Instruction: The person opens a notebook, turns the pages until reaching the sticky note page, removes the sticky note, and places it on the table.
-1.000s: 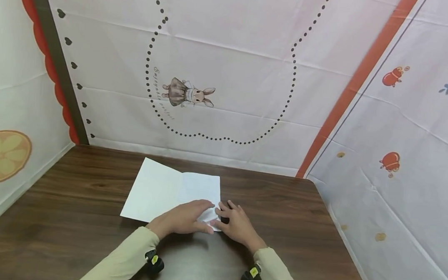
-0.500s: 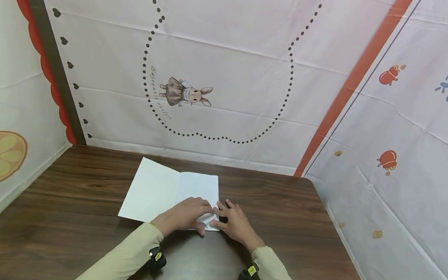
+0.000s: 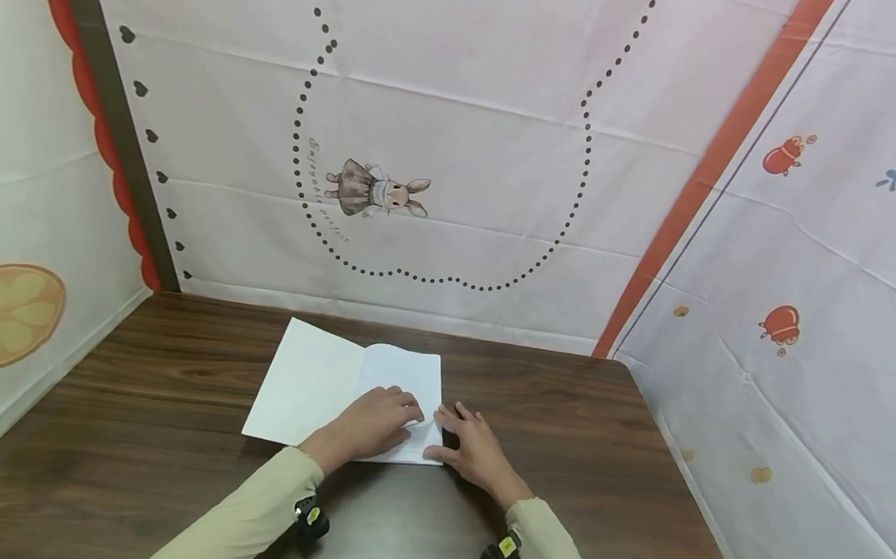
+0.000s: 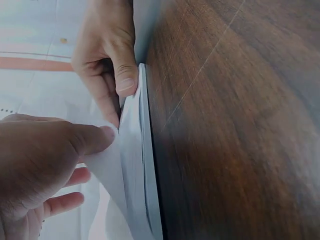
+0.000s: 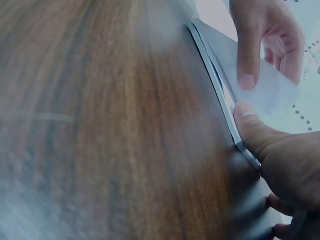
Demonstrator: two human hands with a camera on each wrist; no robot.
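Observation:
An open notebook (image 3: pixel 304 382) lies on the wooden table, its blank cover side to the left and faintly lined pages to the right. My left hand (image 3: pixel 372 424) is over the right-hand pages. In the left wrist view, its thumb and fingers pinch a lifted page (image 4: pixel 107 167), which bends away from the stack beneath. My right hand (image 3: pixel 478 449) is at the lower right corner of the notebook. Its thumb (image 5: pixel 246 117) presses on the pages while the other fingers curl along the right edge, partly hidden in the wrist views.
The dark wooden table (image 3: pixel 597 469) runs around the notebook. Printed white cloth (image 3: pixel 497 190) hangs along the back and both sides, meeting the table's edges. Each wrist wears a small black camera, the left camera (image 3: pixel 313 522) being close above the tabletop.
My left hand has drawn a little to the left, away from the right edge, and a page lifts with it. My right hand stays at the corner, its thumb now farther from the left hand.

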